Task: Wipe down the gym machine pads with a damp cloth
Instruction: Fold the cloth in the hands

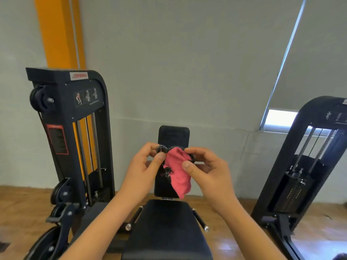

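Cloth (178, 171), pink with a dark stitched border, hangs in the air between our two hands. Our left hand (144, 171) pinches the upper border between thumb and curled fingers. Our right hand (204, 171) pinches the border just across from it, thumb forward and fingers bent behind. The two grips sit close together, so the fabric sags in a loose fold below them. We judge that we are spreading or refolding it to get a usable wiping face before it meets a pad.

Directly behind the hands, and partly hidden by the cloth, stands the upright black back pad (173, 135). We cannot tell whether the cloth brushes it, but it looks held clear. Below our wrists, the black seat pad (165, 228) stretches toward us, with a short metal-tipped handle (200, 220) out to its right. Holding the cloth over the seat and facing the backrest keeps both pads within easy reach.

Farther out past the left hand rises the machine's weight tower (75, 128), dark with yellow panels and pulleys. Past the right hand stands a second weight machine (304, 175). Beyond both are a pale wall (187, 62), a lowered window blind (309, 62) and a wood floor (22, 203).

No wiping looks under way yet.
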Demonstrator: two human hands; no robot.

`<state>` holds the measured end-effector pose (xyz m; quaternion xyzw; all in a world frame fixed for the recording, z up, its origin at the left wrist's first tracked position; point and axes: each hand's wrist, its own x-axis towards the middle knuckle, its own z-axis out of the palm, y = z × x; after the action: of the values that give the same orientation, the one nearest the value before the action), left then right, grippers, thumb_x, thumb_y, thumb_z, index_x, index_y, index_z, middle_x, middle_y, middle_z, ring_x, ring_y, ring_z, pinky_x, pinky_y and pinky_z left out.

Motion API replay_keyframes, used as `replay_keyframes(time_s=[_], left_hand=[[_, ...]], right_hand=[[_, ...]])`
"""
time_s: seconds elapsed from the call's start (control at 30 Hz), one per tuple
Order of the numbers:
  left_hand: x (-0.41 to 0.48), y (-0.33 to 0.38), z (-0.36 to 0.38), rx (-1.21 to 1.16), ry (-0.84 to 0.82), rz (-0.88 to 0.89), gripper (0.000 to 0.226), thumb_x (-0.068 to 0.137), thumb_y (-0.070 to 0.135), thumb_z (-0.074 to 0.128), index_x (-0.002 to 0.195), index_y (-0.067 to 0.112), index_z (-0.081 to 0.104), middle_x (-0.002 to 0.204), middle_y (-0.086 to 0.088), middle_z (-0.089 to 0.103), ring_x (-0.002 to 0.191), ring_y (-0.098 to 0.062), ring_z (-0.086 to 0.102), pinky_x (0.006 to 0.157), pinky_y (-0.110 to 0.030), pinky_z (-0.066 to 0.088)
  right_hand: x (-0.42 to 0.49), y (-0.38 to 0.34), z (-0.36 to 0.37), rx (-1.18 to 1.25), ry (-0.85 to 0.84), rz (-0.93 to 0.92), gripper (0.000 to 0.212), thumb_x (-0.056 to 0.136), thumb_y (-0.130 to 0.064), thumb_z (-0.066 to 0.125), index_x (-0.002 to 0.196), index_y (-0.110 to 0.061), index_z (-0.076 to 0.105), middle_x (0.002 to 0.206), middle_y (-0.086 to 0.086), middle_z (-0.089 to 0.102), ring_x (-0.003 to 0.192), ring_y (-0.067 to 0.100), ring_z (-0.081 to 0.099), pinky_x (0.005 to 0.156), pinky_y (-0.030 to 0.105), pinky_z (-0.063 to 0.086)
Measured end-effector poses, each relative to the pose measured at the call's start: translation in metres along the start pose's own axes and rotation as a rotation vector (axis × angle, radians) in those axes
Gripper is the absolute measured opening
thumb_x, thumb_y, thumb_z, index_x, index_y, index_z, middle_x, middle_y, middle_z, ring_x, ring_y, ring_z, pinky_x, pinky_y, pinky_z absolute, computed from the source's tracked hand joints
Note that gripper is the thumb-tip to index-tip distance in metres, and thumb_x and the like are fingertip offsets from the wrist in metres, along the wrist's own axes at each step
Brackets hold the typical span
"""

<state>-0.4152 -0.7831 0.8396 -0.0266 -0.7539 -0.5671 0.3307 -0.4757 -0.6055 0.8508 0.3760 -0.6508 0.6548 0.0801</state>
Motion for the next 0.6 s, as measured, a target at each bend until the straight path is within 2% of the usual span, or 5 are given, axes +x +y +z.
replay_keyframes(time_s=[0.1,0.23,0.3,0.4,0.6], left_hand=[[-0.001,0.001,-0.004,-0.006,-0.002,-0.027,0.009,0.103,0.024,0.057,0.108,0.023,0.065,0.100,-0.009,0.067,0.083,-0.030,0.071,0.073,-0.042,0.062],[0.001,0.004,-0.011,-0.024,-0.027,-0.038,0.010,0.103,0.022,0.056,0.109,0.019,0.064,0.097,-0.004,0.071,0.081,-0.032,0.072,0.071,-0.028,0.061],[0.003,0.006,-0.016,-0.049,-0.042,-0.051,0.012,0.103,0.017,0.055,0.111,0.015,0.064,0.099,-0.002,0.074,0.085,-0.024,0.073,0.073,-0.021,0.058],[0.006,0.009,-0.025,-0.070,-0.051,-0.072,0.014,0.105,0.016,0.052,0.113,0.013,0.063,0.097,-0.003,0.078,0.090,-0.013,0.074,0.076,-0.017,0.056],[0.017,0.009,-0.033,-0.238,-0.006,-0.392,0.023,0.107,0.025,0.048,0.116,0.008,0.062,0.102,-0.014,0.076,0.081,-0.020,0.075,0.065,-0.029,0.057]], right_hand=[[0.002,-0.004,-0.003,-0.018,0.053,-0.012,0.035,0.088,-0.001,0.077,0.103,-0.032,0.075,0.101,-0.008,0.073,0.098,0.014,0.070,0.080,0.031,0.061],[0.005,-0.007,-0.008,0.002,0.127,-0.020,0.037,0.087,-0.001,0.078,0.098,-0.036,0.076,0.081,-0.010,0.066,0.081,0.010,0.065,0.073,0.023,0.057],[0.008,-0.010,-0.010,-0.017,0.148,-0.029,0.039,0.089,-0.001,0.075,0.099,-0.039,0.075,0.076,-0.009,0.061,0.081,0.020,0.066,0.077,0.033,0.060],[0.013,-0.019,-0.014,0.046,0.150,-0.058,0.038,0.095,0.002,0.066,0.103,-0.034,0.073,0.089,-0.003,0.068,0.094,0.030,0.072,0.083,0.050,0.062],[0.016,-0.046,-0.023,0.119,-0.061,-0.175,0.039,0.095,-0.011,0.070,0.119,-0.042,0.071,0.093,-0.007,0.061,0.091,0.018,0.064,0.084,0.035,0.059]])
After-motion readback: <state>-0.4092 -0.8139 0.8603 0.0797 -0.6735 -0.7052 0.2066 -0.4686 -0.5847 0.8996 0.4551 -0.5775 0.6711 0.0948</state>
